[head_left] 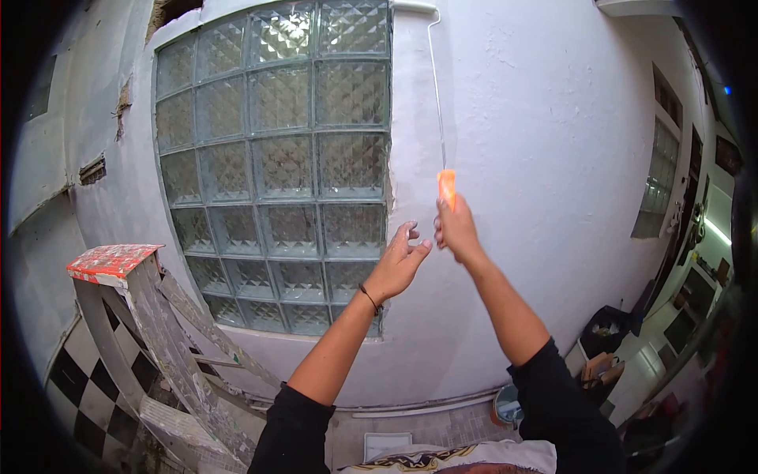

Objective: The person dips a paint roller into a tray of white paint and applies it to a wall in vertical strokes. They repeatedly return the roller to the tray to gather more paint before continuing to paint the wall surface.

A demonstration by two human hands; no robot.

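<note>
My right hand (458, 227) is wrapped round the orange handle of a paint roller (440, 103). Its long wire frame runs upward, and the white roller sleeve (414, 6) is at the top edge of the view, by the upper right corner of the glass-block window (280, 158). My left hand (400, 261) is raised just left of the right one, its fingers curved and apart with nothing in them; a dark band circles the wrist. Both hands are in front of the white wall (521, 142).
A paint-spattered stepladder (170, 347) with a red top stands at left. Below are a white tray (387, 444) and a bucket (507, 407) near the wall's foot. A black bag (608, 328) and cardboard box (602, 370) sit at right, by a doorway.
</note>
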